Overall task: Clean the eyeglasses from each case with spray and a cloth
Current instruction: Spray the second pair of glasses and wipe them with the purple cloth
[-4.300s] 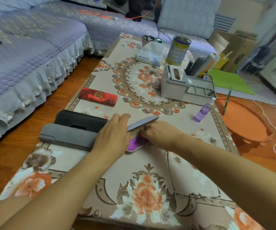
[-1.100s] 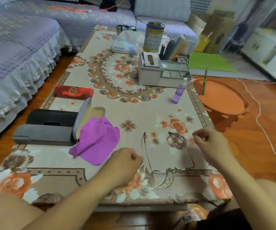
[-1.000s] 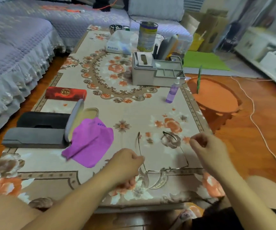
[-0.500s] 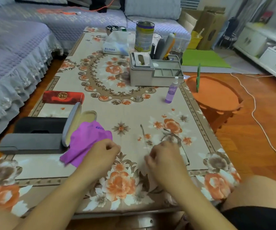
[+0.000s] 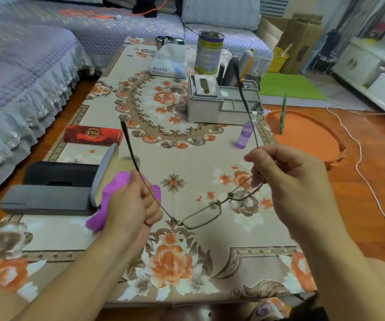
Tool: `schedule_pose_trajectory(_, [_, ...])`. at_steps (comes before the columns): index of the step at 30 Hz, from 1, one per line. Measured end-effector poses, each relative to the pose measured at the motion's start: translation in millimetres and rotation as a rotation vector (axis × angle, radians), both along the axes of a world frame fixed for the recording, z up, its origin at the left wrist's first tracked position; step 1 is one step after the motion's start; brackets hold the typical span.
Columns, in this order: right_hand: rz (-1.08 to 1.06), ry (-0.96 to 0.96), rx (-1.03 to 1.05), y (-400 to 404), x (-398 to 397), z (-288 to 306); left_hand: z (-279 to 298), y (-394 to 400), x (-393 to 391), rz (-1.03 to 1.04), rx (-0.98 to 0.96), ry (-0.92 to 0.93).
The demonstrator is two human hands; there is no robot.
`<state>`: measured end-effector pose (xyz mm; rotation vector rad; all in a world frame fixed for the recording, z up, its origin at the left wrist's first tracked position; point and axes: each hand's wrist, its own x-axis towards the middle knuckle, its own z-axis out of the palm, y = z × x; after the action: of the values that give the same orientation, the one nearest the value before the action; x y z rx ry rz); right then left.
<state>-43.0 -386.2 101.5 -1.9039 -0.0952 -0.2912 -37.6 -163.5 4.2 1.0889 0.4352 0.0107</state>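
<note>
Thin-framed eyeglasses (image 5: 202,215) hang in the air above the floral table, temples unfolded and pointing away from me. My left hand (image 5: 132,205) pinches the left temple. My right hand (image 5: 288,181) pinches the right temple beside the lens. Under my left hand lies a purple cloth (image 5: 115,195), next to an open grey case (image 5: 108,176) with a beige lining. A small purple spray bottle (image 5: 244,134) stands upright on the right side of the table, apart from both hands.
Closed cases lie at the left: a grey case (image 5: 45,200), a black case (image 5: 59,173) and a red case (image 5: 91,135). A grey organiser box (image 5: 221,103), a tin (image 5: 208,53) and a tissue pack (image 5: 169,62) stand farther back. An orange stool (image 5: 307,137) sits off the right edge.
The grey case was opened, and the cloth and glasses came out. Over the last half second both hands have lifted the glasses off the table with the temples spread.
</note>
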Motion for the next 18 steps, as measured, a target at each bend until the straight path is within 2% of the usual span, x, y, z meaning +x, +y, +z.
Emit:
schedule_pose_trajectory(4, [-0.051, 0.005, 0.034, -4, 10, -11, 9, -12, -19, -0.095, 0.151, -0.079])
schedule_pose_trajectory(8, [-0.106, 0.043, 0.018, -8, 21, -25, 14, -19, -34, -0.179, 0.104, -0.150])
schedule_pose_trajectory(12, [-0.130, 0.105, 0.037, -7, 29, -42, 11, -23, -33, -0.168, 0.212, -0.143])
schedule_pose_trajectory(15, [-0.152, 0.178, 0.105, -5, 34, -56, 5, -24, -30, -0.119, 0.183, -0.105])
schedule_pose_trajectory(18, [-0.054, 0.353, 0.179, -6, 41, -75, 5, -18, -24, -0.075, 0.317, -0.124])
